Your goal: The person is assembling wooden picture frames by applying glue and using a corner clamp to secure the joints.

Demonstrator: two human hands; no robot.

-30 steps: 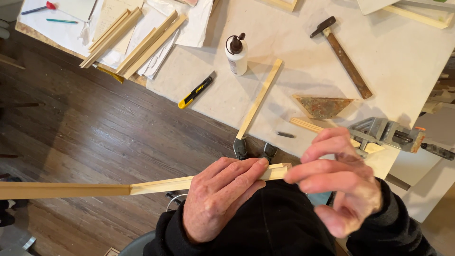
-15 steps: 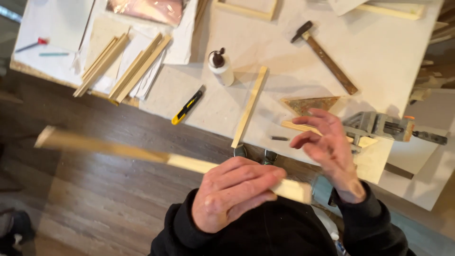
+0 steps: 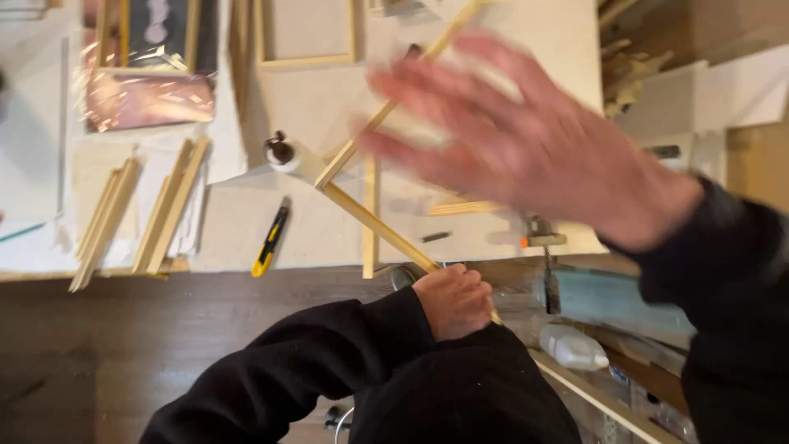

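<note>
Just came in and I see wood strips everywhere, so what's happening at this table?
A person in black sleeves is handling a thin wooden strip. Their left hand is closed around its lower end near their lap, with the strip angling up over the paper-covered table. Their right hand is raised, open and blurred, holding nothing. More wood strips, a yellow utility knife and a glue bottle lie on the table.

Glue bottle (image 3: 283,154): small, white, dark cap, on the paper-covered table.
Plastic bottle (image 3: 573,347): white, lying on its side, low right beside the table.
Labels, signs, screens: none visible.
</note>
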